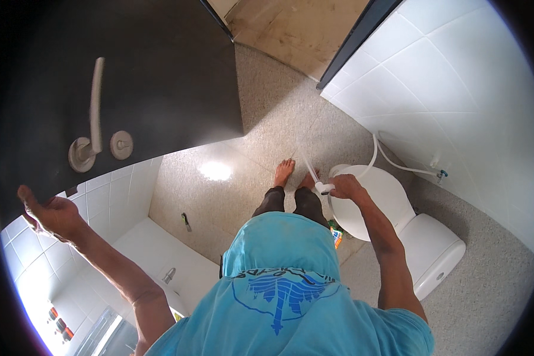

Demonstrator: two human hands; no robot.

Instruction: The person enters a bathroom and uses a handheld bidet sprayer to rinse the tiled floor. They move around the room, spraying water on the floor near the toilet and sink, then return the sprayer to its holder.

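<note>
A white handheld bidet sprayer (324, 188) is in my right hand (346, 187), fingers wrapped round it beside the toilet. A pale streak of water runs from its head toward the floor ahead of my feet. Its white hose (374, 155) loops from the wall side to my hand. At far left, my left hand (56, 217) grips the edge of the dark door (172, 77), thumb against it; some of its fingers are hidden. The door stands ajar, with a metal lever handle (95, 113) and a round lock (121, 145) on its face.
A white toilet (371, 202) with its lid down stands at right, near a wall valve (442, 174). A small brush-like item (186, 222) lies on the speckled wet floor (178, 184). A colourful packet (336, 236) sits by the toilet. A tap (169, 275) is at lower left.
</note>
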